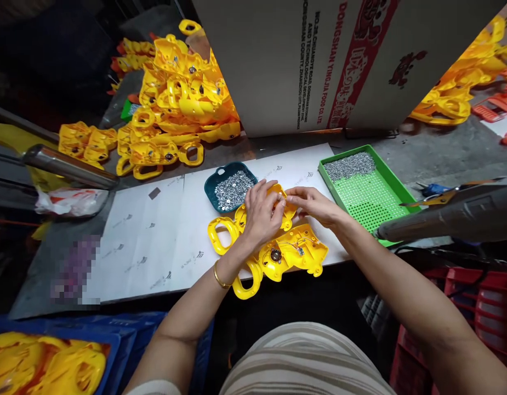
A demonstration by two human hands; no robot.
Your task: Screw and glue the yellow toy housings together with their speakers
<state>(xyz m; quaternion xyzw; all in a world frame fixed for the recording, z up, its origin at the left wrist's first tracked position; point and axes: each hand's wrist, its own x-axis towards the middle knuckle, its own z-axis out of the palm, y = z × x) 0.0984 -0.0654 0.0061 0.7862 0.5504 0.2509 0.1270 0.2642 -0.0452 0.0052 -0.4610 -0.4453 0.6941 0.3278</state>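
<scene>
A yellow plastic shell half [286,220] lies on the white board under both hands, its loop handle [223,236] to the left. My left hand [261,215] reaches over this shell, fingers bent and closed, thumb at its inner side. At the shell's right end, my right hand [313,204] has thumb and forefinger pinched together. Whatever small thing the fingertips hold is too hidden to name. Closer to my body, a second yellow shell half [292,254] lies open side up, with a round dark part [275,255], thin wires and a small circuit board [300,251] inside.
Behind my left hand stands a dark teal tray [211,189] of small metal parts. A green perforated tray [395,186] with more metal pieces is at right. Yellow shells [187,104] are piled beyond the white board [146,236]. A large carton [273,66] stands at the back.
</scene>
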